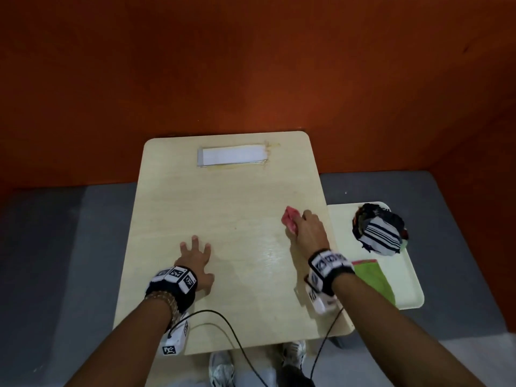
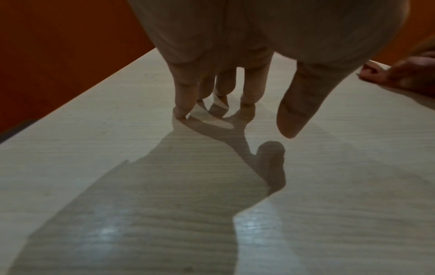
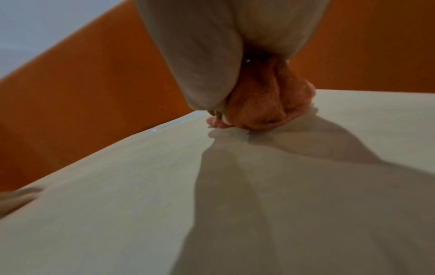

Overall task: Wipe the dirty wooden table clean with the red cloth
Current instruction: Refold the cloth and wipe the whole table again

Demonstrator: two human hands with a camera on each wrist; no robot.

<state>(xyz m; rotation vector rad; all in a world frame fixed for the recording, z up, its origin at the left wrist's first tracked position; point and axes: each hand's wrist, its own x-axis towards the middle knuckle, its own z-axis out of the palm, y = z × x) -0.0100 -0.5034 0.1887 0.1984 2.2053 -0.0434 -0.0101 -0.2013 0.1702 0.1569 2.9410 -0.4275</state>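
A pale wooden table point(image 1: 223, 208) fills the middle of the head view. My right hand point(image 1: 308, 230) grips a bunched red cloth point(image 1: 290, 220) and presses it on the table near the right edge. In the right wrist view the cloth point(image 3: 266, 104) is wadded under my palm and touches the wood point(image 3: 164, 204). My left hand point(image 1: 195, 256) rests on the table at the near left, fingers spread and straight. The left wrist view shows its fingertips point(image 2: 181, 111) touching the surface point(image 2: 117, 167), holding nothing. Faint yellowish stains show near the white label point(image 1: 233, 156) at the far end.
A cream tray point(image 1: 407, 275) sits right of the table with a bundle of striped and dark cloths point(image 1: 379, 233) and a green cloth point(image 1: 374, 277). An orange wall point(image 1: 251, 65) stands behind the table. Cables point(image 1: 223, 328) trail over the near edge. My shoes point(image 1: 222, 370) show below.
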